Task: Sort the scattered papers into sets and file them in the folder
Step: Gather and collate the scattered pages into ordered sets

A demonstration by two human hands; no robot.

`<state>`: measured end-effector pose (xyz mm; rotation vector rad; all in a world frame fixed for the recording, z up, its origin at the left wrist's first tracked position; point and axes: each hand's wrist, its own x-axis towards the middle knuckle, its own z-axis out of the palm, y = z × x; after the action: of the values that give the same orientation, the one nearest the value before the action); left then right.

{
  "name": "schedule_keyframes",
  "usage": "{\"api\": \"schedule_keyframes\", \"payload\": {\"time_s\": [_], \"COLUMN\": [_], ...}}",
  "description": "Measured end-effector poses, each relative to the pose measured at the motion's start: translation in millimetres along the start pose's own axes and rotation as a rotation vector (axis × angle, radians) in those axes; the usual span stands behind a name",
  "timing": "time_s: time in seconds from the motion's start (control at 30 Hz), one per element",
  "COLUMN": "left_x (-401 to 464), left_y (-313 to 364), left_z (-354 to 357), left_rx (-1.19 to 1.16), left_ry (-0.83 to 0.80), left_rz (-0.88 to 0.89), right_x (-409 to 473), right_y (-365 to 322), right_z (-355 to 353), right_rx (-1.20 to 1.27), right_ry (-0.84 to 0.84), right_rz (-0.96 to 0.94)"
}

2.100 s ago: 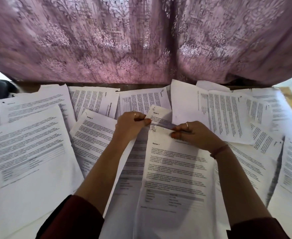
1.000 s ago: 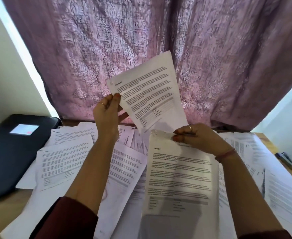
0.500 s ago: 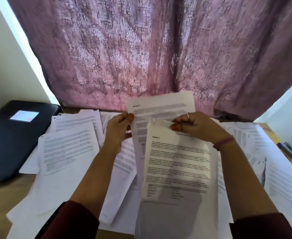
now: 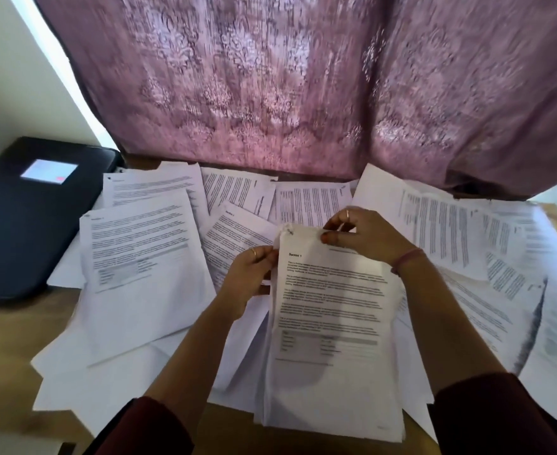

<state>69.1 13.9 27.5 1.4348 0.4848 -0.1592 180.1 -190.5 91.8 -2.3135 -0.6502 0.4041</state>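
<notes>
I hold a set of printed sheets [image 4: 331,323], its top page headed "Section 1", raised over the table in the middle of the view. My right hand [image 4: 366,239] pinches its top edge. My left hand [image 4: 251,277] grips its left edge near the top corner. Several loose printed papers [image 4: 142,254] lie scattered and overlapping across the wooden table [image 4: 4,349]. A black folder [image 4: 31,218] with a white label lies shut at the far left.
A purple patterned curtain [image 4: 303,83] hangs along the back of the table. A white wall stands at the left. Bare wood shows at the front left corner of the table.
My left hand lifted a loose sheet off the table, brought it down behind the set, and now grips the set's left edge. The view tilted up and swung left.
</notes>
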Motion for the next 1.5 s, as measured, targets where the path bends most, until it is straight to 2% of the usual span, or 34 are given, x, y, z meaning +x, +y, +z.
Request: {"api": "schedule_keyframes", "payload": {"time_s": [0.1, 0.23, 0.37, 0.6, 0.8, 1.0, 1.23, 1.5], "left_x": [1.6, 1.8, -0.8, -9.7, -18.9, -21.6, -22.1, -15.6], "left_y": [-8.6, -15.6, -17.9, -25.8, -32.5, -26.7, -10.4, -5.0], "left_z": [0.4, 3.8, 12.8, 29.9, 52.7, 59.5, 33.6, -16.9], "left_rx": [-0.005, -0.003, -0.123, -0.221, -0.044, -0.005, -0.02, 0.082], "left_ry": [0.014, 0.005, 0.025, 0.064, 0.162, 0.241, 0.341, 0.329], "left_rz": [-0.022, -0.034, -0.068, 0.028, 0.063, 0.11, 0.177, 0.177], "right_x": [5.1, 7.1, 9.5, 8.0, 3.9, 4.2, 21.2, 52.5], "right_y": [5.3, 9.4, 9.5, 13.0, 17.2, 19.3, -1.2, -32.6], "right_z": [9.2, 14.4, 19.3, 25.4, 27.6, 17.8, 25.6, 60.3], "right_rx": [-0.058, 0.011, 0.025, 0.063, 0.092, 0.068, 0.241, 0.181], "right_ry": [0.006, -0.067, -0.074, -0.057, -0.113, -0.151, -0.179, -0.257], "right_rz": [-0.014, 0.049, 0.064, 0.052, 0.024, -0.045, -0.085, -0.071]}}
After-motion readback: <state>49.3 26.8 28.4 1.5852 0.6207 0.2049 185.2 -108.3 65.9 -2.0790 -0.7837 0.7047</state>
